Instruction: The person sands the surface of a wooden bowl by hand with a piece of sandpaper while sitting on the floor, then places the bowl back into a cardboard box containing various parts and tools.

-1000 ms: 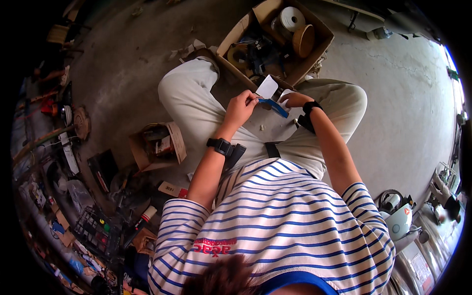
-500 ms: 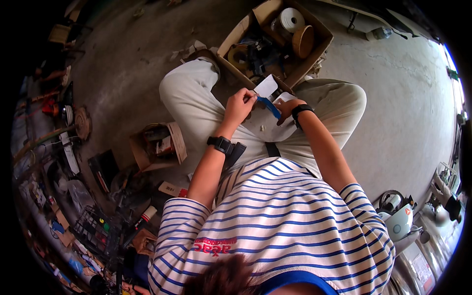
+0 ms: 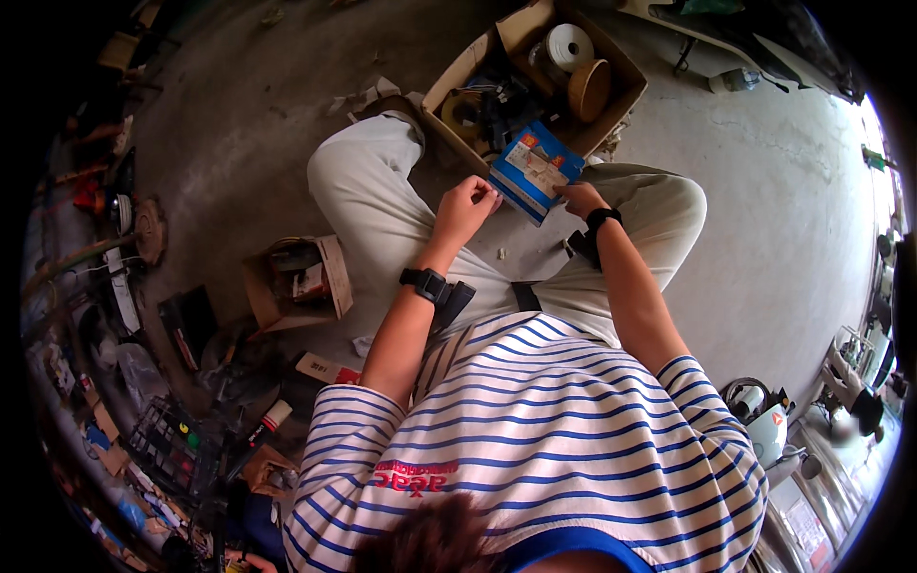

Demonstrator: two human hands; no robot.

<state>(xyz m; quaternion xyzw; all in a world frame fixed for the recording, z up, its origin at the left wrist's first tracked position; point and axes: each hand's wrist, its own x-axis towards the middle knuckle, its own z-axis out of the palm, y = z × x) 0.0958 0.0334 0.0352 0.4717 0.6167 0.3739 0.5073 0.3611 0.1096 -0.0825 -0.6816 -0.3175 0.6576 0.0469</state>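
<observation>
A thin blue carton (image 3: 535, 174) with a pale picture panel and small orange marks is tilted in front of my lap, overlapping the near side of a big cardboard box. My right hand (image 3: 581, 199) grips its right edge, thumb on the printed face. Beside the carton's lower left corner is my left hand (image 3: 464, 212), its fingertips pinched together. Whether something small sits in that pinch I cannot make out. Black bands circle both wrists.
The cardboard box (image 3: 463, 74) holds a white roll (image 3: 569, 48), a round brown bowl-like piece (image 3: 588, 91) and dark parts. A smaller open carton (image 3: 336, 277) stands on the floor to my left, near assorted clutter. A white and grey machine (image 3: 767, 435) is at right.
The blue carton has turned over from its white inside and flaps to its printed face. My right hand has shifted to its right edge; my left hand has stayed almost in place.
</observation>
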